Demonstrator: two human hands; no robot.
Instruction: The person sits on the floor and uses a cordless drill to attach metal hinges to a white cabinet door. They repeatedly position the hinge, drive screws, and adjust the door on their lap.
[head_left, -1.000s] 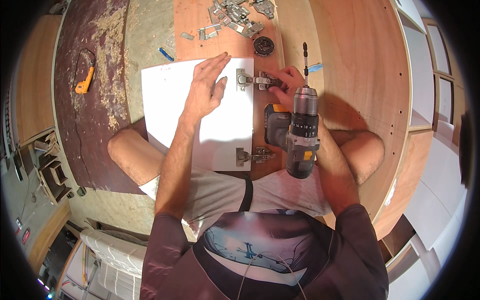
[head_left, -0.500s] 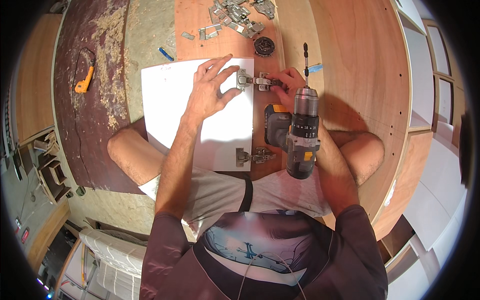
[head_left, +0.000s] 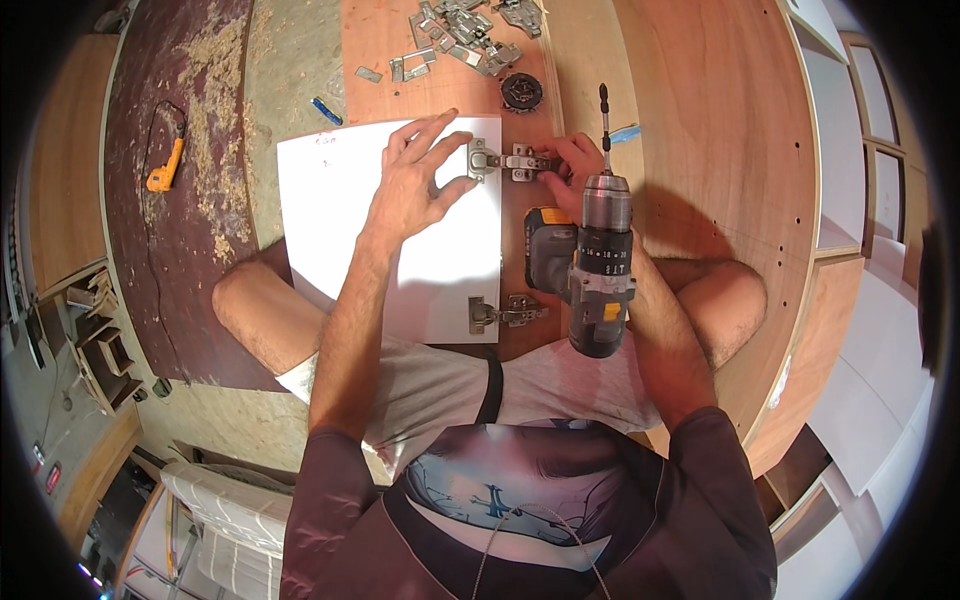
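The left hand (head_left: pixel 405 190) of a seated person (head_left: pixel 340 500) sets thumb and forefinger wide about the upper hinge (head_left: pixel 481 160) on the right edge of a white panel (head_left: pixel 335 220); the right hand (head_left: pixel 572 172) pinches its outer end. Red handwriting (head_left: pixel 326 142) (a few small strokes) marks the panel's top left; printed figures ring a drill (head_left: pixel 600 285).

Both hands (head_left: pixel 405 190) touch the upper metal hinge (head_left: pixel 520 163) on a white panel (head_left: pixel 335 220), near a drill (head_left: pixel 602 295).
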